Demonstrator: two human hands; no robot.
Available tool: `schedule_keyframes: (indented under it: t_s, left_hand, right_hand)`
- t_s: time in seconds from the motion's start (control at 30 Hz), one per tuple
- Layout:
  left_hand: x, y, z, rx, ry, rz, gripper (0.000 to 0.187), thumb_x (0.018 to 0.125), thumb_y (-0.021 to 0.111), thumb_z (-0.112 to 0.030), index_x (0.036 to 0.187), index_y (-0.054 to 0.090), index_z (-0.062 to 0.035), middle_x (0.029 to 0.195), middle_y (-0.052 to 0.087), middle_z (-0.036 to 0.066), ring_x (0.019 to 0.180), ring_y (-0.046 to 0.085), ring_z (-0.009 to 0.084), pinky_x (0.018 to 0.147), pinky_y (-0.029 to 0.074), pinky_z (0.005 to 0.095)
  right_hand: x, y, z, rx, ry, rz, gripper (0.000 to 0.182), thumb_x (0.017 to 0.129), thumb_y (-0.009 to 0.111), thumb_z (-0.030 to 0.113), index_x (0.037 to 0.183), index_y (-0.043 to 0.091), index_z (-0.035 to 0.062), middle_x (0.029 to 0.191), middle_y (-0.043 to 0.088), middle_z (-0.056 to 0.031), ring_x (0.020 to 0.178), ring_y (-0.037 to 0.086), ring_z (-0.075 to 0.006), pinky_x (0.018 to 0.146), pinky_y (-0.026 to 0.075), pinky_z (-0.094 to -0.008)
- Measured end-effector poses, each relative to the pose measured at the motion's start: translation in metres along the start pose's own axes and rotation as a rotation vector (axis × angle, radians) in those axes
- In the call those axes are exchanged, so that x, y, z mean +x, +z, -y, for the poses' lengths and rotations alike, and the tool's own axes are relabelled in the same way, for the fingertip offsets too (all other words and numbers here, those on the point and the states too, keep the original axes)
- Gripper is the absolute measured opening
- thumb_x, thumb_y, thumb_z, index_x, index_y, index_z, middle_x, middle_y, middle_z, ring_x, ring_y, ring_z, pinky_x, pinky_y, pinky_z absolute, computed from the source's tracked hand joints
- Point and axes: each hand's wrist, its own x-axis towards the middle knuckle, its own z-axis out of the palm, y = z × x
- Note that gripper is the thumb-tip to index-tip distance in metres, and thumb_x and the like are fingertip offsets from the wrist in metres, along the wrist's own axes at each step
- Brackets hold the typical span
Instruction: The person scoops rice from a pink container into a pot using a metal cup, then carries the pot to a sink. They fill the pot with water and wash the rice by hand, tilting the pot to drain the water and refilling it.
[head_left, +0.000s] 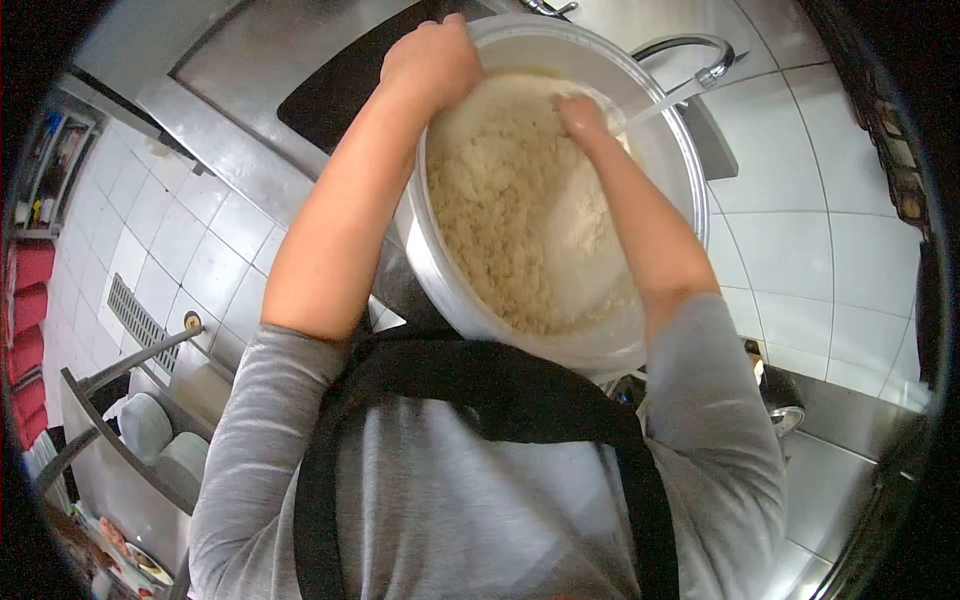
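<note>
A large round pot (430, 262) stands in front of me, holding a pale, grainy mass (500, 230) in cloudy water. My left hand (432, 62) is at the pot's upper left rim, its fingers wrapped over the edge. My right hand (580, 118) reaches into the pot from the right, partly in the cloudy water, and its fingertips are hidden. Beside it, a curved metal faucet (712, 72) at the upper right pours a stream of water into the pot.
A steel counter (230, 130) with a dark recess lies at the upper left. White tiles (775, 200) cover the right side. At lower left are a metal rail cart (130, 360) with white containers (145, 428) and a floor drain grate (140, 315). Red items (28, 340) line the far left.
</note>
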Motion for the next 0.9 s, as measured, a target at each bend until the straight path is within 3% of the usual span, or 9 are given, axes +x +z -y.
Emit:
schedule_keyframes:
  t_s: [0.13,0.23,0.37,0.53,0.63,0.7,0.8,0.87,0.9]
  left_hand:
    - [0.0,-0.001,-0.001,0.026,0.017,-0.011,0.036,0.078,0.044,-0.014,0.111,0.049,-0.0002,0.107,0.055,0.022,0.098,0.056,0.0349,0.083,0.046,0.0408]
    - [0.002,-0.003,0.001,0.019,0.018,-0.006,0.037,0.077,0.045,-0.015,0.11,0.049,0.0,0.105,0.056,0.021,0.096,0.057,0.0351,0.083,0.046,0.0408]
    - [-0.002,0.0,0.001,0.012,0.046,-0.04,0.036,0.078,0.046,-0.014,0.111,0.049,-0.0003,0.105,0.056,0.022,0.096,0.057,0.0348,0.082,0.046,0.0409]
    - [-0.001,-0.001,0.0,0.015,0.026,-0.019,0.038,0.078,0.047,-0.015,0.113,0.047,-0.0006,0.108,0.055,0.021,0.097,0.057,0.0341,0.082,0.046,0.0409]
    - [-0.002,-0.002,-0.002,0.047,0.028,-0.003,0.039,0.077,0.047,-0.016,0.113,0.047,-0.001,0.109,0.054,0.021,0.098,0.056,0.0338,0.082,0.046,0.0408]
    - [-0.003,-0.004,-0.003,0.038,0.018,0.001,0.039,0.077,0.048,-0.016,0.113,0.047,-0.0015,0.109,0.054,0.021,0.099,0.056,0.0339,0.083,0.046,0.0409]
    - [-0.004,-0.003,-0.004,0.03,0.008,0.001,0.039,0.078,0.048,-0.018,0.113,0.047,-0.0017,0.109,0.053,0.021,0.099,0.055,0.034,0.082,0.046,0.0412]
    - [-0.005,-0.005,-0.004,0.025,0.011,0.0,0.039,0.078,0.048,-0.019,0.113,0.046,-0.0016,0.109,0.053,0.021,0.099,0.055,0.0342,0.082,0.046,0.0416]
    - [-0.007,-0.006,-0.004,0.021,0.018,-0.001,0.039,0.079,0.048,-0.02,0.113,0.046,-0.0014,0.109,0.053,0.021,0.099,0.055,0.0343,0.082,0.046,0.0418]
  right_hand:
    - [-0.04,0.008,0.102,-0.189,-0.133,0.383,0.064,0.068,0.059,0.048,0.107,0.055,-0.0025,0.106,0.056,-0.0199,0.091,0.055,-0.0329,0.082,0.041,-0.044]
    - [-0.095,0.019,0.116,-0.633,-0.492,0.543,0.078,0.059,0.068,0.048,0.12,0.047,0.0042,0.128,0.041,-0.0174,0.117,0.037,-0.0363,0.095,0.034,-0.0458]
    - [-0.162,-0.039,0.078,-0.562,-0.714,0.567,0.072,0.059,0.07,0.039,0.125,0.046,0.0203,0.137,0.028,-0.0134,0.125,0.027,-0.0342,0.097,0.031,-0.05]
    - [-0.214,-0.072,0.03,-0.679,-0.454,0.781,0.064,0.054,0.071,0.013,0.116,0.054,0.0103,0.138,0.025,-0.015,0.123,0.027,-0.0402,0.095,0.033,-0.0522]
    - [-0.231,-0.045,0.045,-0.805,-0.529,1.07,0.048,0.06,0.07,0.02,0.104,0.061,0.0056,0.132,0.032,-0.0198,0.12,0.031,-0.038,0.091,0.031,-0.06]
    - [-0.232,-0.018,0.057,-0.9,-0.677,1.044,0.031,0.065,0.064,0.023,0.088,0.066,0.0028,0.123,0.041,-0.0258,0.118,0.034,-0.0386,0.091,0.031,-0.0588]
    - [-0.203,0.105,0.04,0.665,0.918,0.649,0.042,0.074,0.055,0.036,0.104,0.06,0.0063,0.122,0.047,-0.0179,0.115,0.041,-0.0331,0.096,0.03,-0.051]
    - [-0.168,0.121,0.034,0.817,1.085,0.503,0.046,0.079,0.049,0.041,0.112,0.054,0.0092,0.124,0.047,-0.014,0.115,0.042,-0.0297,0.097,0.031,-0.0468]
    - [-0.148,0.114,0.034,0.453,0.768,0.628,0.047,0.081,0.047,0.041,0.116,0.051,0.0109,0.125,0.046,-0.0127,0.117,0.041,-0.0282,0.096,0.032,-0.0451]
